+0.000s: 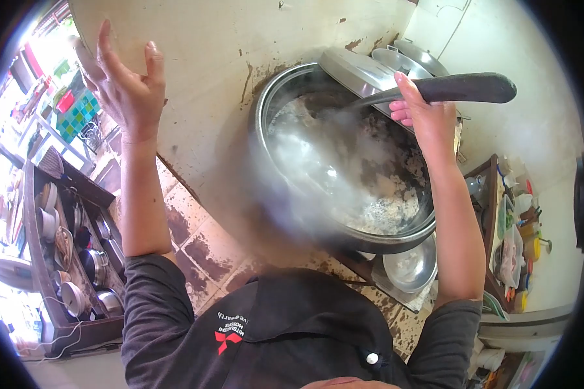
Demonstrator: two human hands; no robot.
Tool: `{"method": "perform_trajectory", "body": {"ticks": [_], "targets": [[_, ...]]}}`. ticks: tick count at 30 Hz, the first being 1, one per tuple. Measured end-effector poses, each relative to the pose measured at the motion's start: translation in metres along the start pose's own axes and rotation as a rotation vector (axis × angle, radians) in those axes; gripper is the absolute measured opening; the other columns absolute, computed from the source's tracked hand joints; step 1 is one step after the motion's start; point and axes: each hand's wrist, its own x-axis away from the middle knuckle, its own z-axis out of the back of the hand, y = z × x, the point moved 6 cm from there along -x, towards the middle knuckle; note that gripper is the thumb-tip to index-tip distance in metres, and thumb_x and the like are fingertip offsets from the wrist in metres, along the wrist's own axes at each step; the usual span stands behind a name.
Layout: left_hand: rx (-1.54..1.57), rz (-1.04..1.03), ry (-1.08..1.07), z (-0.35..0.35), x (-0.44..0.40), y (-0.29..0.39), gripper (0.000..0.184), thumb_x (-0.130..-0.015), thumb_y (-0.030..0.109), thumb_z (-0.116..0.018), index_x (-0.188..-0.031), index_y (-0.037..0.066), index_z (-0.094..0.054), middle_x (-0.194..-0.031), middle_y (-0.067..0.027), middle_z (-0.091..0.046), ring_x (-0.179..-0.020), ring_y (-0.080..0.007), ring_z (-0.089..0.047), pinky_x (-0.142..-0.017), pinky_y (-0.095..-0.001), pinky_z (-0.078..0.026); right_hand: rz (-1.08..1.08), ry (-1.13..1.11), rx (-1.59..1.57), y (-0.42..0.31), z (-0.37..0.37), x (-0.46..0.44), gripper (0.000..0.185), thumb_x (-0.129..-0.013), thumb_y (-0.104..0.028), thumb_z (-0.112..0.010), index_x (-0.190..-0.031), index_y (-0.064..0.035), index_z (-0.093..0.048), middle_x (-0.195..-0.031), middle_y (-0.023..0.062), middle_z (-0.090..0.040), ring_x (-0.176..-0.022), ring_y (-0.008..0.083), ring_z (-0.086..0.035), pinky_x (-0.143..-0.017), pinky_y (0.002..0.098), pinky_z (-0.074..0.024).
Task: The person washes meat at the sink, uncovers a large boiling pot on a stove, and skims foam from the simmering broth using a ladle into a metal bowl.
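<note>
Right hand (429, 115) grips the spoon (474, 88), which runs left over the right edge of the pot (383, 244), tip unclear in steam (295, 188); left hand (128, 91) spreads empty.

Left hand (126, 91): raised, empty, fingers spread; left forearm (140, 201) bare, extended forward. Right hand (429, 115): closed in a grip, fingers curled; right forearm (457, 214) bare, reaching forward, angled slightly inward.

Cream wall (292, 26) w/ brn stains; tiled flr (204, 246) w/ dk patches; dk wooden rack (91, 336) on L w/ dishes (74, 298); v. bright light far L.
</note>
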Motion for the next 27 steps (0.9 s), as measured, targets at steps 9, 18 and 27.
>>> {"method": "perform_trajectory", "body": {"ticks": [9,18,27], "targets": [[0.014,0.016,0.040,0.001,0.000,-0.001,0.061,-0.076,0.025,-0.060,-0.130,0.013,-0.034,-0.123,-0.0215,-0.040,-0.126,-0.0398,-0.025,-0.100,-0.0519,-0.025,0.034,-0.018,-0.031,-0.004,-0.017,0.001,0.041,-0.077,-0.037,-0.067,-0.088,0.0020,-0.061,-0.064,0.0100,-0.063,-0.053,0.0126,-0.061,-0.050,0.0212,-0.0465],[0.000,-0.011,0.002,0.003,0.000,0.001,0.059,-0.076,0.025,-0.060,-0.128,0.013,-0.035,-0.123,-0.0228,-0.040,-0.126,-0.0408,-0.025,-0.097,-0.0539,-0.028,0.044,-0.049,-0.054,-0.014,-0.025,0.009,0.041,-0.077,-0.035,-0.067,-0.094,0.0029,-0.061,-0.065,0.0106,-0.063,-0.054,0.0134,-0.061,-0.052,0.0218,-0.0467],[0.030,0.050,0.017,0.003,0.001,0.004,0.056,-0.077,0.026,-0.061,-0.126,0.015,-0.038,-0.127,-0.0164,-0.040,-0.127,-0.0361,-0.024,-0.100,-0.0528,-0.027,-0.005,-0.058,-0.172,-0.021,-0.014,0.039,0.035,-0.078,-0.031,-0.066,-0.088,0.0019,-0.061,-0.065,0.0088,-0.062,-0.054,0.0130,-0.061,-0.052,0.0214,-0.0455]]}}
